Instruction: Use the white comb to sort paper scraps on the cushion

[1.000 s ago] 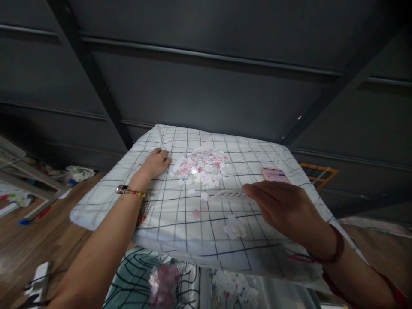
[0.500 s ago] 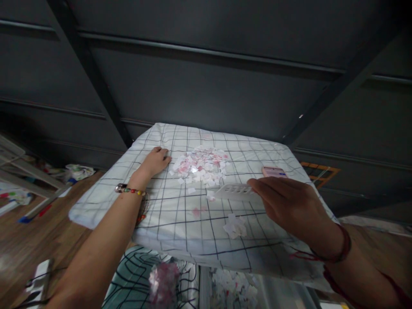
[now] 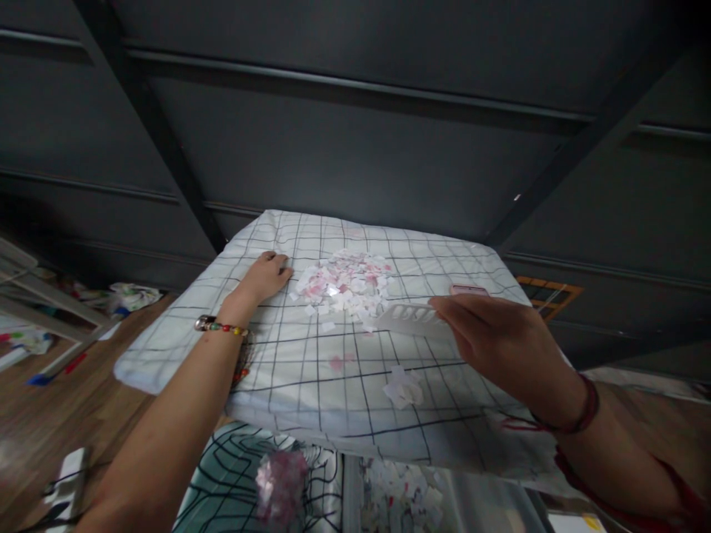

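A pile of small white and pink paper scraps point(image 3: 344, 283) lies mid-table on a white checked cloth point(image 3: 311, 385). My right hand point(image 3: 494, 340) grips a flat white slotted plastic piece point(image 3: 414, 318), whose far end touches the pile's near right edge. My left hand point(image 3: 265, 277) rests on the cloth just left of the pile, fingers loosely spread, holding nothing. A smaller clump of white scraps point(image 3: 404, 386) sits nearer the front edge. Behind my right hand a pink-edged phone point(image 3: 468, 289) is partly hidden.
Below the front edge stands a clear bin with more paper scraps point(image 3: 400, 492). Beside it a pink plastic bag point(image 3: 281, 485) lies on green and white checked fabric. A dark panelled wall point(image 3: 344, 148) rises behind the table. A power strip point(image 3: 69, 485) is on the floor at left.
The white slotted piece in my right hand has moved slightly forward and tipped flatter against the pile's edge. My right hand covers more of the phone. My left hand stays put.
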Action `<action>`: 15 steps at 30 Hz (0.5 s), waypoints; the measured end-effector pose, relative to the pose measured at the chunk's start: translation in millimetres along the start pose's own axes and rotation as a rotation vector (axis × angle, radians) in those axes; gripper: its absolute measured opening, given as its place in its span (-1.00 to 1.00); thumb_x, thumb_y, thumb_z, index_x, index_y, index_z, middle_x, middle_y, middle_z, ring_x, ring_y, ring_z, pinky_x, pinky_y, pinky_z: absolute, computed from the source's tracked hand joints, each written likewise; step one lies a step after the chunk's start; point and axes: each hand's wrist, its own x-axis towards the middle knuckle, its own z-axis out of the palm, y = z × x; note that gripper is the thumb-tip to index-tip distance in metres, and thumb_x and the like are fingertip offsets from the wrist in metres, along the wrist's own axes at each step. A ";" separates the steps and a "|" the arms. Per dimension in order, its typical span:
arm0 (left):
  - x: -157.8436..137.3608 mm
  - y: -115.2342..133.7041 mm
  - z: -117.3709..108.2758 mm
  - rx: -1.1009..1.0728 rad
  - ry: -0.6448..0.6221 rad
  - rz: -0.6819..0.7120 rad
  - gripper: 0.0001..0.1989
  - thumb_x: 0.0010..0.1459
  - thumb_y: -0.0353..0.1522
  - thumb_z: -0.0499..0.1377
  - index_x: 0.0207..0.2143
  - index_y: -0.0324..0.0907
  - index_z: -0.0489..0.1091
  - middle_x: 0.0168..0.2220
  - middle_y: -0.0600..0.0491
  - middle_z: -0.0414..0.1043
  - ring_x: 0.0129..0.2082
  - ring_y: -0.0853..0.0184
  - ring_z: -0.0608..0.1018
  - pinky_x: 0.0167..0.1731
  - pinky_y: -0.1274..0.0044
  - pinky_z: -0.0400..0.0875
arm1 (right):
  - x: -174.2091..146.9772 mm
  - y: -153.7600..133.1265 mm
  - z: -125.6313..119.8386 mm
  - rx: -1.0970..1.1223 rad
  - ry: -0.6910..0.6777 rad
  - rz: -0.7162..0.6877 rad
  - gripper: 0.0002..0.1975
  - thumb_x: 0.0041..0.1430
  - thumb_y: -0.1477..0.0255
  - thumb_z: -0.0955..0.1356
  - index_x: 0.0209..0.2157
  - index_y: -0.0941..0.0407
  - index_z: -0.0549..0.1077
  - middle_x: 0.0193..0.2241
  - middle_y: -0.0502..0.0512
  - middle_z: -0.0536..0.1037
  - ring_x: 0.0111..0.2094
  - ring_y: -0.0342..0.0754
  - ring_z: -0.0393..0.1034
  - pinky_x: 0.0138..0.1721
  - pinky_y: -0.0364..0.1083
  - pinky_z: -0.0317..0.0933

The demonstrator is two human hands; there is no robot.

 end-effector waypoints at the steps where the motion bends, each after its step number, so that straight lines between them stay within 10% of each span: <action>1: 0.2 -1.0 0.6 -0.001 0.005 0.007 -0.51 0.29 -0.26 -0.01 0.15 -0.29 0.43 0.13 -0.20 0.51 0.29 0.08 0.41 0.33 0.30 0.29 | -0.2 0.8 0.8 -0.016 -0.016 0.002 -0.73 0.26 0.70 0.27 -0.23 0.20 0.59 -0.49 0.03 0.59 -0.54 -0.11 0.37 -0.51 -0.09 0.24; 15: 4.1 -3.6 1.2 0.020 0.003 0.016 -0.56 0.27 -0.27 0.02 0.10 -0.23 0.45 0.10 -0.15 0.54 0.27 0.09 0.43 0.32 0.29 0.32 | 7.5 -8.7 -12.6 0.055 -0.001 -0.052 -0.71 0.30 0.74 0.23 -0.23 0.26 0.57 -0.43 0.12 0.65 -0.49 -0.10 0.49 -0.43 -0.10 0.37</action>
